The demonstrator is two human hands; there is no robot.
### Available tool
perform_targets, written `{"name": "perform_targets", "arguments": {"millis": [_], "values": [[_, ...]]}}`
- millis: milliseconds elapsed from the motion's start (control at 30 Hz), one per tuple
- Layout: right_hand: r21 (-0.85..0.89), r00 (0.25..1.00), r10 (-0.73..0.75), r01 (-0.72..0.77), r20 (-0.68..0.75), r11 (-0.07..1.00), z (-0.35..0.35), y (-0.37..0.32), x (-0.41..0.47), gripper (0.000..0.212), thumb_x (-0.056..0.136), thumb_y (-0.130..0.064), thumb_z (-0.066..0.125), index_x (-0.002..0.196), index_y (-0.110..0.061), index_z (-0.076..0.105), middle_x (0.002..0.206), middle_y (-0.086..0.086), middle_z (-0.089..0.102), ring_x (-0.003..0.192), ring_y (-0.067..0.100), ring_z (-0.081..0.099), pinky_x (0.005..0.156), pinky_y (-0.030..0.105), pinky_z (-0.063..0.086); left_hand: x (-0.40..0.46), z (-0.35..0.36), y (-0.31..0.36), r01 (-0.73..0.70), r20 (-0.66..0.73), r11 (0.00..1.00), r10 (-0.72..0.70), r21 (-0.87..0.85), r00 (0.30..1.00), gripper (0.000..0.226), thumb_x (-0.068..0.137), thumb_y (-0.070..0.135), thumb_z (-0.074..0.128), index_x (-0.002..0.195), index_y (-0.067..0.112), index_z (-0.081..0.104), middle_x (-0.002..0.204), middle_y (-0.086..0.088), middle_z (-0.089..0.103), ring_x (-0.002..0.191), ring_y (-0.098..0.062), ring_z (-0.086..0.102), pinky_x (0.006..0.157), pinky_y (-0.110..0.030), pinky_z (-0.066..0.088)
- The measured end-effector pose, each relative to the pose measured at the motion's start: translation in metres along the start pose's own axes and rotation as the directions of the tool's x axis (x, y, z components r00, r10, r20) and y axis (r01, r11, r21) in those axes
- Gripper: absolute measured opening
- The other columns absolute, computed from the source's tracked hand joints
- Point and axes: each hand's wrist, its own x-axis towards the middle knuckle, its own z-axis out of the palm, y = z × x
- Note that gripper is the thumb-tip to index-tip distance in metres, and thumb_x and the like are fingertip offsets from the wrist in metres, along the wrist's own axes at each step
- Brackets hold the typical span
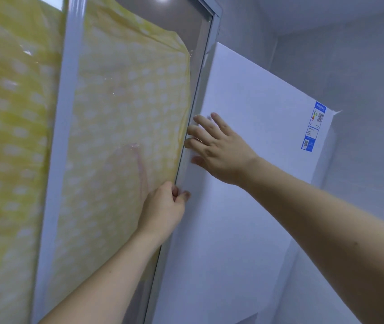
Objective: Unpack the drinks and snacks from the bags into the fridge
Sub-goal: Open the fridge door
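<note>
Right in the middle of the frame, two bare hands meet at the left edge of a tall white fridge (pixel 244 127). The left hand (pixel 163 206) comes up from the bottom of the frame, and its fingers are curled tight round the thin edge where the fridge meets a glass window (pixel 195 43). The right hand (pixel 219 148) reaches in from the lower right. Its fingers are spread out and almost straight, and they lie flat on the white front of the fridge, just above the left hand. It holds nothing. A blue sticker (pixel 313 126) sits on the fridge near its right edge. A yellow cloth with white dots (pixel 121 108) hangs behind the glass and fills the left side of the frame. A white window frame bar (pixel 62 127) runs up through the cloth. Grey walls (pixel 361 78) stand at the upper right.
</note>
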Motion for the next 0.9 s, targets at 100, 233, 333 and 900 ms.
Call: {"name": "perform_targets", "arguments": {"millis": [100, 233, 333, 900], "values": [[0.002, 1.000, 0.009, -0.009, -0.027, 1.000, -0.031, 0.001, -0.018, 0.031, 0.094, -0.032, 0.044, 0.106, -0.011, 0.062, 0.120, 0.009, 0.058, 0.126, 0.035, 0.048, 0.111, 0.053, 0.031, -0.031, 0.000, 0.021, -0.008, -0.015, 1.000, 0.008, 0.021, 1.000, 0.023, 0.090, 0.034, 0.064, 0.081, 0.015, 0.056, 0.072, 0.002, 0.061, 0.072, -0.021, 0.058, 0.060, -0.031, 0.041], [0.007, 0.997, 0.053, -0.053, -0.050, 0.999, -0.068, 0.001, -0.043, 0.026, 0.093, -0.027, 0.048, 0.103, -0.009, 0.063, 0.117, 0.010, 0.058, 0.124, 0.035, 0.049, 0.113, 0.054, 0.028, -0.073, 0.003, 0.045, -0.017, -0.017, 1.000, 0.017, -0.018, 1.000, 0.018, 0.090, 0.033, 0.065, 0.084, 0.016, 0.060, 0.075, 0.006, 0.063, 0.075, -0.019, 0.060, 0.063, -0.030, 0.045], [0.011, 0.997, 0.074, -0.074, -0.023, 0.997, -0.094, 0.001, -0.064, 0.027, 0.094, -0.027, 0.047, 0.104, -0.007, 0.062, 0.116, 0.011, 0.059, 0.128, 0.035, 0.048, 0.113, 0.054, 0.027, -0.101, 0.005, 0.062, -0.030, -0.013, 0.999, 0.029, -0.040, 0.999, 0.017, 0.087, 0.032, 0.069, 0.082, 0.019, 0.061, 0.073, 0.008, 0.063, 0.072, -0.014, 0.060, 0.061, -0.027, 0.044], [-0.096, 0.976, 0.163, -0.151, 0.142, 0.984, -0.193, 0.017, -0.174, 0.029, 0.099, -0.029, 0.041, 0.102, -0.007, 0.058, 0.141, 0.014, 0.050, 0.140, 0.034, 0.036, 0.116, 0.055, 0.021, -0.189, 0.048, 0.126, 0.035, 0.200, 0.993, -0.012, -0.115, 0.980, 0.090, 0.068, 0.062, 0.076, 0.139, 0.020, 0.040, 0.136, 0.007, 0.042, 0.124, -0.014, 0.046, 0.098, -0.032, 0.043]]}}
